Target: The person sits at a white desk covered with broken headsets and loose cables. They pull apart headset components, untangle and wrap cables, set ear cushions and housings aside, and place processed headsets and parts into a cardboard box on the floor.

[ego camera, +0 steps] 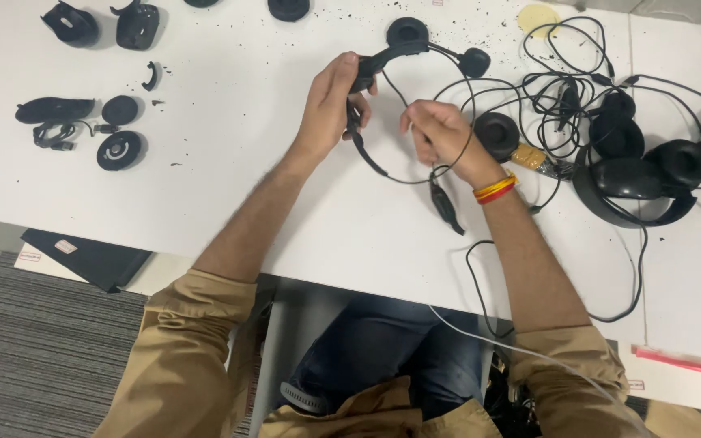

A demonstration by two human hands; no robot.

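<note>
The left hand (330,101) is clenching the black headband of a small wired headset (399,49), holding it just above the white table (229,162), with the round ear pad pointing away from the person. The right hand (440,134) is pinching the thin black cable (415,177) that is looping down from the headset, fingers closed on it close to where the inline control (446,207) is dangling. By the look of it, the person is sorting out or feeding the cable while bracing the headset; a next move would call for keeping the left grip steady and drawing the cable gently, so it is not snagging on the tangle beside it. Just right of the right hand a loose ear cushion (496,134) is lying, then a knot of black wires (565,89) and larger over-ear headphones (634,182). Well apart on the left, dismantled headset parts (119,150) are lying scattered, amid black crumbs on the tabletop
</note>
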